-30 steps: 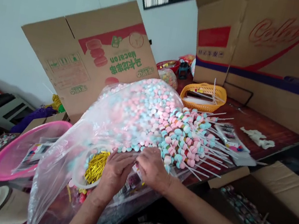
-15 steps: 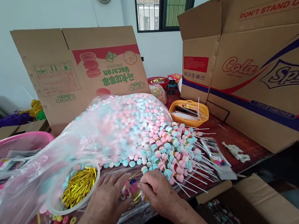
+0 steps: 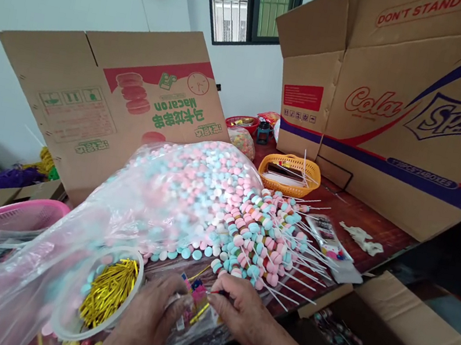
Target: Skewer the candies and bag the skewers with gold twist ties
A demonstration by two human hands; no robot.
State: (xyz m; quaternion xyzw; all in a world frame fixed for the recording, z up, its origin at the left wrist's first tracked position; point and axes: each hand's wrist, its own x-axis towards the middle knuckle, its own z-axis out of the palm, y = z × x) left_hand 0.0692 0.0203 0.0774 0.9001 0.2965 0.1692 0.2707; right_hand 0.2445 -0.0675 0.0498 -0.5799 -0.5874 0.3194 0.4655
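Observation:
Between my hands, low in the middle, lies a small clear plastic packet [image 3: 197,288] with pink and purple print and a gold strip by it. My left hand [image 3: 147,314] has its thumb and fingers closed on the packet's left side. At the packet's right side my right hand [image 3: 244,313] pinches something small and dark at its fingertips, too little of it showing to name. Just beyond lie candy skewers [image 3: 265,240] with pink and blue pieces on white sticks. Left of my left hand is a clear round tub [image 3: 140,275] holding gold twist ties [image 3: 111,291].
A large clear bag of pink and blue candies [image 3: 179,187] fills the middle. Behind stand a yellow basket [image 3: 287,188] and cardboard boxes [image 3: 147,88]. A pink basket [image 3: 43,209] is at left; an open box [image 3: 390,299] with wrapped sweets sits at lower right.
The view has shifted slightly. My right hand's fingertips now show a small dark thing in their pinch. The packet between my hands shows more of its printed surface.

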